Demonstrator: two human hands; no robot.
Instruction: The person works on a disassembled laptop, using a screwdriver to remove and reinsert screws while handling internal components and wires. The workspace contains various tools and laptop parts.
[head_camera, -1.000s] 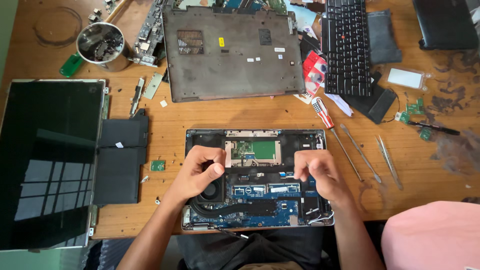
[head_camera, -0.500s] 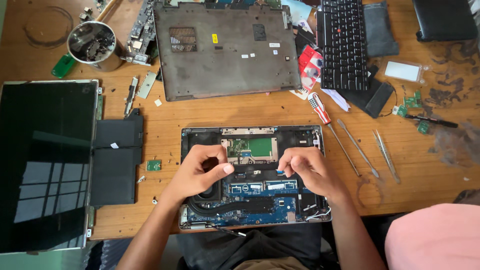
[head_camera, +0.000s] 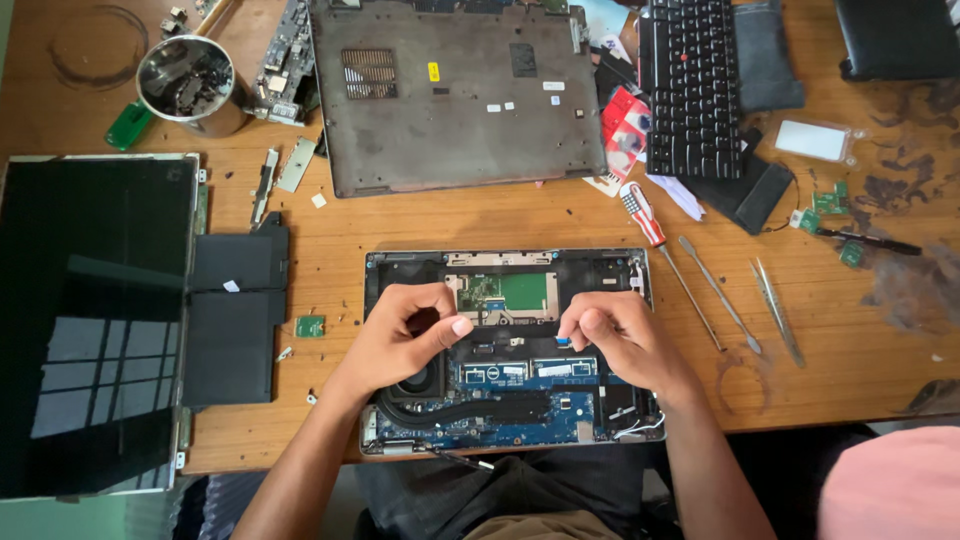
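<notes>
The left hand (head_camera: 400, 340) is covering the fan area of the opened laptop (head_camera: 510, 350); the right hand (head_camera: 620, 335) is hiding the part its fingertips are pinching. The frame edge is cutting off the detached screen panel (head_camera: 95, 320) and the grey bottom cover (head_camera: 460, 95).

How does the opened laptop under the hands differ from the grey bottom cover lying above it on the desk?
The opened laptop shows blue boards, a fan and a heat pipe; the grey bottom cover is a plain dusty panel with vent slots. Both hands, left hand and right hand, rest on the laptop; the cover lies untouched. Both lie flat on the wooden desk.
</notes>
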